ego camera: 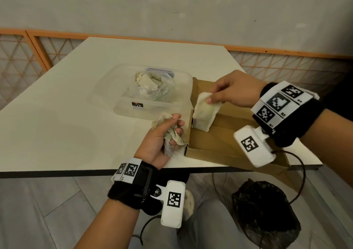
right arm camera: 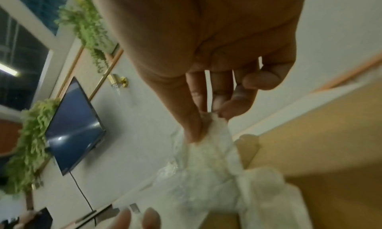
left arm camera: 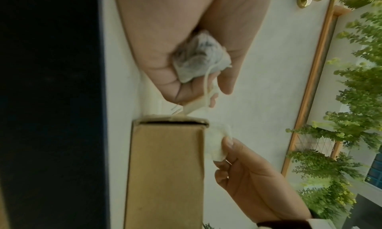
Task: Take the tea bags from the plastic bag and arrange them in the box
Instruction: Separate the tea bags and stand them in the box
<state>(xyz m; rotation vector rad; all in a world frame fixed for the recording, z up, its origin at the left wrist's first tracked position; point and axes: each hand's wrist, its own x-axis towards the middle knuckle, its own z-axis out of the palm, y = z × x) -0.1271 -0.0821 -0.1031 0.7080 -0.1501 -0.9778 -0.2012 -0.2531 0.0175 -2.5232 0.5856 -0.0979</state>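
Note:
An open brown cardboard box [ego camera: 225, 143] lies at the table's near right edge. My right hand [ego camera: 229, 94] pinches a pale tea bag [ego camera: 203, 113] by its top, standing it against the box's left inner wall; the same tea bag [right arm camera: 212, 150] hangs from the fingertips [right arm camera: 227, 111] in the right wrist view. My left hand [ego camera: 164, 138], just left of the box, grips a crumpled bunch of tea bags [ego camera: 172, 132] with a string hanging down; the bunch [left arm camera: 198, 57] fills the fist. The plastic bag [ego camera: 152, 86] with more tea bags sits in a clear container [ego camera: 122, 96].
The white table [ego camera: 76, 105] ends in a dark front edge just behind my left wrist. A dark bag [ego camera: 265, 216] and cables lie on the floor under the right side. An orange lattice fence [ego camera: 23, 53] stands behind the table.

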